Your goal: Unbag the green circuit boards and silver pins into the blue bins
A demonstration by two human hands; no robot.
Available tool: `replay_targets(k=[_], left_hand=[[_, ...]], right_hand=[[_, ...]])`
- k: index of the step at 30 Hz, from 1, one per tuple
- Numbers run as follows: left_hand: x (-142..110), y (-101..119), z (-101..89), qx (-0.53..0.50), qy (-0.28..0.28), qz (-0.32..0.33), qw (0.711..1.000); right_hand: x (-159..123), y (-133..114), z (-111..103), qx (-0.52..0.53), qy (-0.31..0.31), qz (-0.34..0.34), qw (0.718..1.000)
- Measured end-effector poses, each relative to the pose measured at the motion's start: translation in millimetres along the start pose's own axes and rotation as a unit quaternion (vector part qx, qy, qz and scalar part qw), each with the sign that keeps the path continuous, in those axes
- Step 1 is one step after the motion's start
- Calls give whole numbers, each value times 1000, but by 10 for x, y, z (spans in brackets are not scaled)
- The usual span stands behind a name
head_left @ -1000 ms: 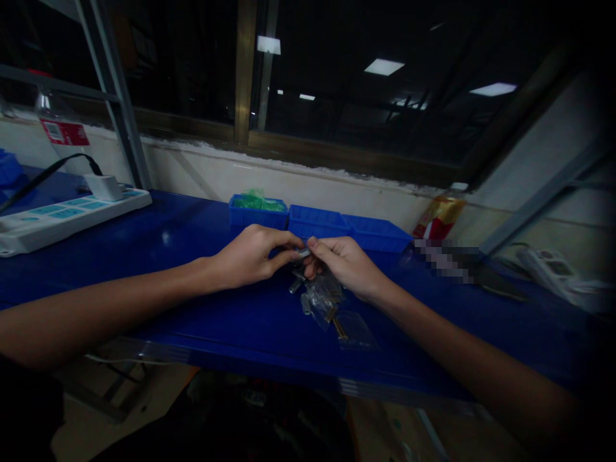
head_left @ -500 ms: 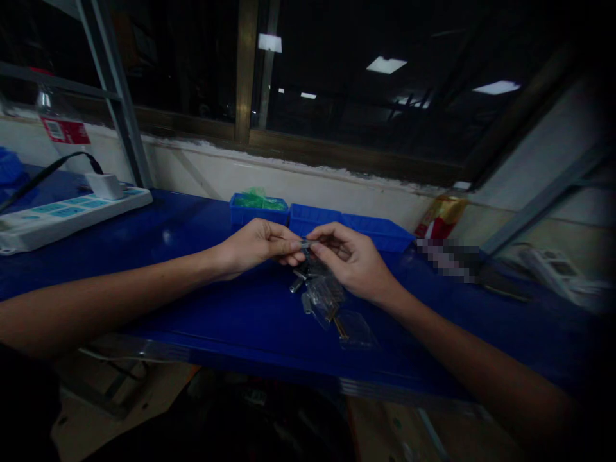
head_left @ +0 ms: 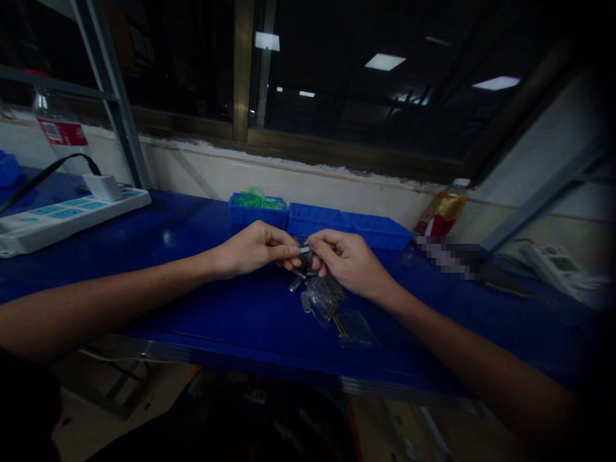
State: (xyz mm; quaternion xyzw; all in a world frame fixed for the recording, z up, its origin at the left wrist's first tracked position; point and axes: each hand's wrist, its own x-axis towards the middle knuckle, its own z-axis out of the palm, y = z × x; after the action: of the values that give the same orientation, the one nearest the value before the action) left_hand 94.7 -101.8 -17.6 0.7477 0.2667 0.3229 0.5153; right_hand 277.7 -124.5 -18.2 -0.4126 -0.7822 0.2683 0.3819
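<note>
Between my two hands is a small silvery cylindrical metal piece, held above the table. My left hand pinches its left end between thumb and fingers. Its right end is in the closed thumb and fingers of my right hand. Fingertips cover much of the piece, so its exact kind cannot be made out. Just below lie several loose silvery metal cylinders. Clear plastic bags lie beside them, and thin brass-coloured rods show at the nearest bag.
Blue bins line the back of the blue table; a blue bin at their left holds green plastic. A white power strip lies at left, near a bottle. A red-and-gold packet leans at back right.
My fingers have shifted their hold on the small metal piece, turning it slightly. My left fingers have curled in more under it. The bags and loose cylinders stay put.
</note>
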Motion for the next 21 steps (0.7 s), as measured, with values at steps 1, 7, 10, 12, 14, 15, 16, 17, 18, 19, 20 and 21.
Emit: replay_targets(k=[1,7,10,12,14,15,16,17,18,19,20,21], left_hand=[[0,1,-1,-6,2,-1,1000],[-4,2,-5,-62,23,-29,997],[-4,-7,-9,-62,10,-31,998],[-1,-13,-13,-48,-2,-27,998],[3,-17,-18,-28,-13,-18,999],[4,-18,-20,-13,-20,-11,1000],[5,-19,-21,3,-29,-2,1000],[5,-21,-21,21,-38,7,999],[4,-22,-21,39,-46,15,998],[2,-24,-19,57,-50,23,997],[0,-26,-18,72,-51,30,996],[-3,-29,-17,84,-48,37,995]], right_hand=[[0,1,-3,4,0,-6,1000],[-31,-22,-27,27,35,-96,994],[-45,-26,-31,6,44,-137,990],[-47,-25,-26,-4,49,-144,988],[-44,-28,-18,-1,47,-131,990],[-41,-32,-12,6,43,-119,992],[-38,-35,-6,15,39,-105,994],[-35,-38,0,24,34,-92,995],[-32,-38,5,32,28,-80,996],[-29,-35,10,36,24,-69,997],[-26,-28,15,37,22,-62,997],[-23,-18,18,36,20,-56,998]])
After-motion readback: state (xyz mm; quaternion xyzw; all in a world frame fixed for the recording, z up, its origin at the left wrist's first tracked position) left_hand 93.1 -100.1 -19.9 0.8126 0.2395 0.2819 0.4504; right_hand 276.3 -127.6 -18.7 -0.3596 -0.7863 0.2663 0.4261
